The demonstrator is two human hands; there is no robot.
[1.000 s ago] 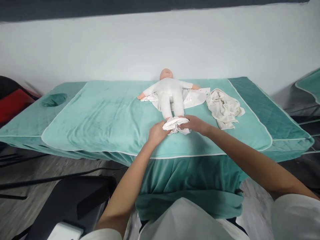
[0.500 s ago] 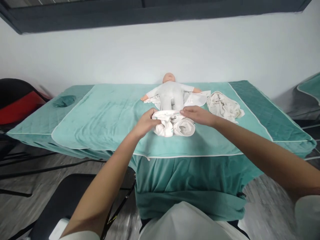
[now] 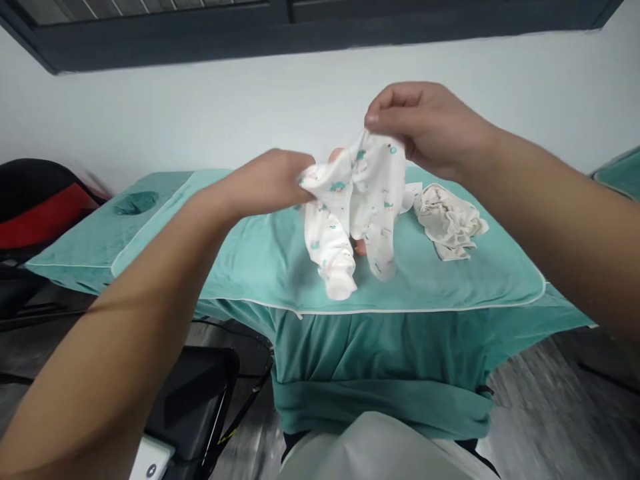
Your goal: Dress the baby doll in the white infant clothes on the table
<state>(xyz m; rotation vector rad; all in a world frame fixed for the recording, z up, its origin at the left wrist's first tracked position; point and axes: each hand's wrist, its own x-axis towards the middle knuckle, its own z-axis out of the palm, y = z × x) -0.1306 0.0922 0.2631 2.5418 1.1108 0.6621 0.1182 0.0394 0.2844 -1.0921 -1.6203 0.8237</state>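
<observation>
I hold up a small white baby garment (image 3: 350,213) with a green print, its two footed legs hanging down. My left hand (image 3: 270,181) is closed on its left edge. My right hand (image 3: 425,127) pinches its top, higher up. The garment hangs in the air above the teal-covered bed (image 3: 240,247). Behind the garment lies a baby doll (image 3: 336,155), almost wholly hidden; only a bit of its head and a foot show.
A crumpled cream cloth (image 3: 450,220) lies on the bed to the right of the doll. A black and red chair (image 3: 35,200) stands at the far left. A black stool (image 3: 195,393) is below left, on the grey floor. A pale wall runs behind the bed.
Both hands have lifted the garment from the doll's legs on the bed up into the air, where it has unrolled and hangs down. The doll is now hidden behind it.
</observation>
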